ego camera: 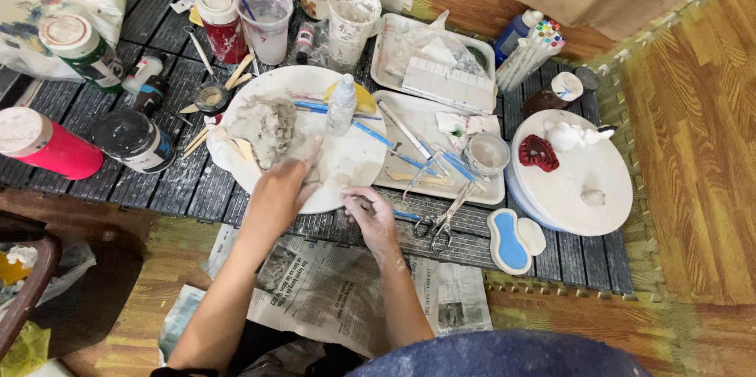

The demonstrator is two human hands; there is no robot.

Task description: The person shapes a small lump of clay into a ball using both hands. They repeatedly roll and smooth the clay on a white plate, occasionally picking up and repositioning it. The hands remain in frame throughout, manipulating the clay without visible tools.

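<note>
A: Quick rundown, L to R. What've we got under our hands?

B: Grey clay lump (266, 130), rough and cracked, pale w/ darker folds. Sits on the left part of the round white board (346, 158), beside wooden sticks (206, 141). Clear spray bottle (342, 104) stands upright on the same board, just right of the clay.

A: Surface and room?

B: Low dark slatted table (165, 180), v. crowded: pink jar (46, 144) far left, scissors (441, 219) near the front edge, white round plate (579, 180) w/ a red piece on the right. Newspaper (331, 290) on the wood floor under our arms.

A: Hands?

B: Our left hand (277, 192) lies flat on the board, fingers open and stretched, forefinger pointing up twd the clay, gripping nothing. Our right hand (372, 215) is at the board's front rim, fingers curled in; can't tell if it's pinching anything.
</note>
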